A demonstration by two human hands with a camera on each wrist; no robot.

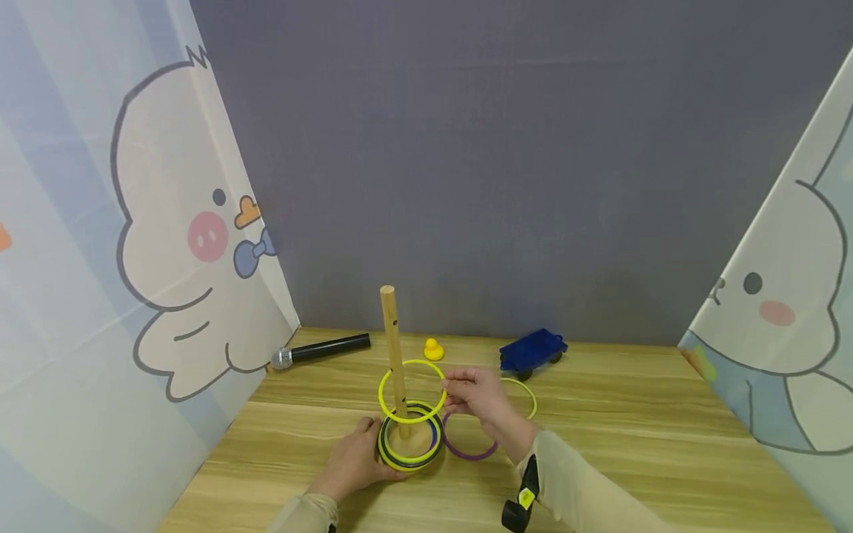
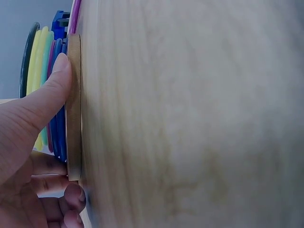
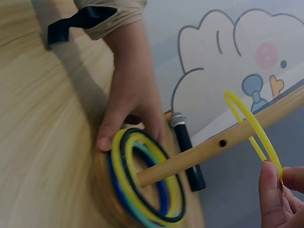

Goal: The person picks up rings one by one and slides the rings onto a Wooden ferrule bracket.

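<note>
My left hand (image 1: 353,459) grips the round wooden base (image 2: 73,114) of a ring-toss stand, its thumb on the rim in the left wrist view. An upright wooden peg (image 1: 393,340) with small dark holes rises from the base. Several stacked rings (image 3: 124,152), in black, yellow, teal, purple and blue, lie around the foot of the peg. Between thumb and fingers my right hand (image 1: 483,400) pinches a yellow ring (image 1: 380,392) by its right side. That ring encircles the peg, above the stack and apart from it.
A purple ring (image 1: 473,457) and another yellow ring (image 1: 534,403) lie on the table right of the stand, partly behind the right hand. Along the back are a microphone (image 1: 333,348), a yellow rubber duck (image 1: 434,352) and a blue toy cart (image 1: 533,353). Fabric walls enclose the table.
</note>
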